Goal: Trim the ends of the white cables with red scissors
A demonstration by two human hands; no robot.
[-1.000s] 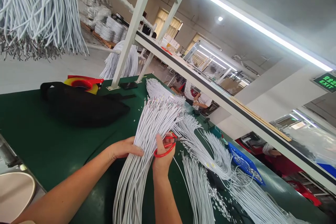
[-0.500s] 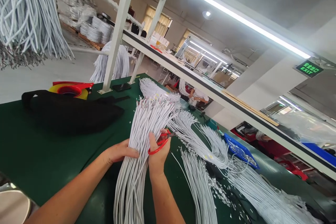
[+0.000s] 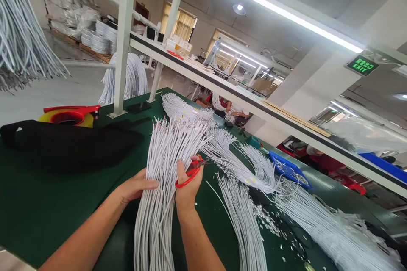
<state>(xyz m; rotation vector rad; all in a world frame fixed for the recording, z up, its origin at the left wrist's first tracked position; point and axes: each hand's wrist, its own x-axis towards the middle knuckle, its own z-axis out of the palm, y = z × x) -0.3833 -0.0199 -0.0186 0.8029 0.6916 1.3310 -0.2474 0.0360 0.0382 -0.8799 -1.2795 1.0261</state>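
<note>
A thick bundle of white cables (image 3: 159, 216) stands tilted up between my hands, its cut ends fanned out at the top. My left hand (image 3: 135, 186) is wrapped round the bundle's left side, the thumb lying across the front. On the right side, my right hand (image 3: 190, 180) holds red-handled scissors (image 3: 187, 178), blades pointing right, while its thumb presses on the cables. Below the bundle is the green table (image 3: 63, 203).
More cable bundles (image 3: 243, 220) lie to the right among small white scraps (image 3: 267, 220). Beyond them is a blue tray (image 3: 290, 170). A black cloth (image 3: 73, 148) and a red and yellow tape dispenser (image 3: 68, 114) are at left. A shelf beam (image 3: 222, 85) crosses above.
The view has shifted slightly. Both hands and the bundle appear a little further left in the picture, with the same hold on the cables and scissors.
</note>
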